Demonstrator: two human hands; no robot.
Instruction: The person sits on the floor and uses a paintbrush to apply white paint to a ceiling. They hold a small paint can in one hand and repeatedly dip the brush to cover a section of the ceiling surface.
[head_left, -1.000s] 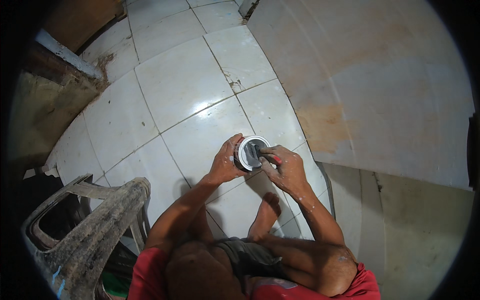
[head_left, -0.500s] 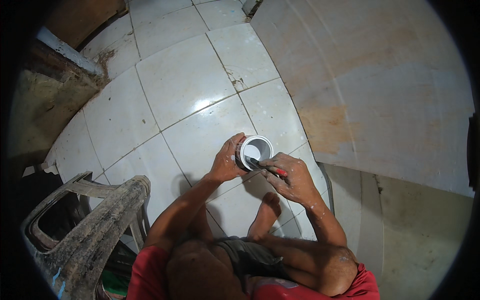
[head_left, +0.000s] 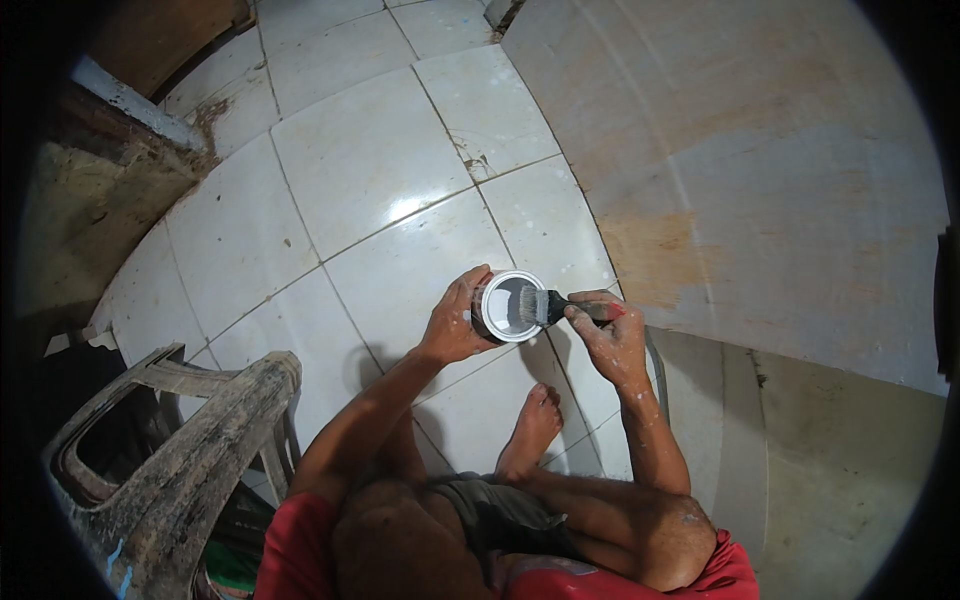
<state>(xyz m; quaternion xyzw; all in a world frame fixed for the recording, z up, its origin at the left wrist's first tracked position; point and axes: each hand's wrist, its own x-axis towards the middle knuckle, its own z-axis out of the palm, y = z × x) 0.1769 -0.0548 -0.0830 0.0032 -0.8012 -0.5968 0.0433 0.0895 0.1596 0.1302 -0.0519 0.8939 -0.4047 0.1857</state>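
My left hand point(head_left: 456, 318) is wrapped round the left side of an open paint can point(head_left: 490, 334) with white paint inside and a pale rim. In my right hand point(head_left: 612, 335) is a flat paintbrush point(head_left: 556, 307) with a dark handle that has a red part near its end. The brush lies roughly level, its bristles over the right side of the can's rim, pointing left. White specks of paint dot both hands. The can's lower part is mostly hidden from above.
White floor tiles point(head_left: 360, 160) spread ahead of me. A large board point(head_left: 780, 180), partly coated pale with a bare brown patch, leans at the right. A dirty plastic chair point(head_left: 190, 440) stands close on my left. My bare foot point(head_left: 532, 430) is just below the can.
My right hand has moved to the right and lifted the brush from inside the can, so its bristles now show over the rim. The left hand and can stay in place.
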